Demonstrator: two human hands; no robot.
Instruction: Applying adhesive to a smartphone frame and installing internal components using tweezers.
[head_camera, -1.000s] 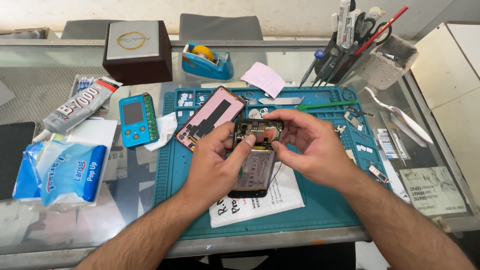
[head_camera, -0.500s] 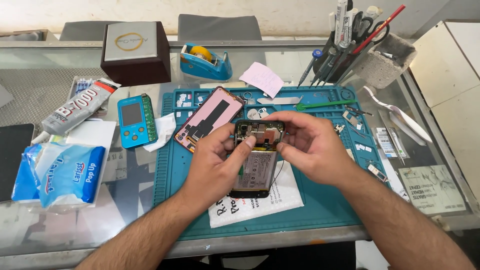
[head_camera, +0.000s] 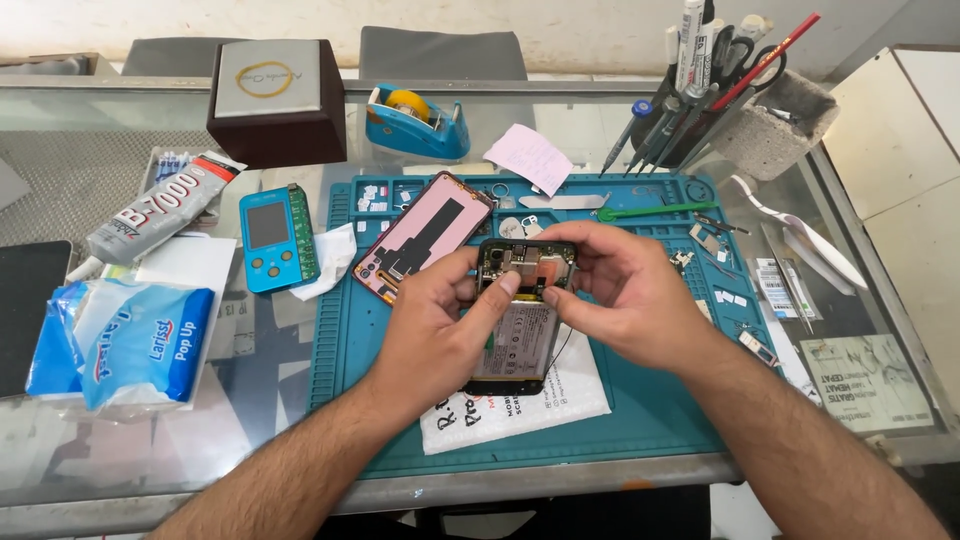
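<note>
My left hand (head_camera: 440, 330) and right hand (head_camera: 625, 295) both grip one opened phone (head_camera: 520, 330) at the middle of the teal mat (head_camera: 660, 410), thumbs pinching its top. One pink screen panel (head_camera: 420, 235) lies at eleven o'clock, one white paper (head_camera: 570, 395) beneath; bare mat opens at five o'clock.

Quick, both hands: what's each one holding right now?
Left hand: closed on the opened phone, thumb pressing on its upper board.
Right hand: fingertips pinching the phone's top edge; nothing else seen in its grip.
</note>
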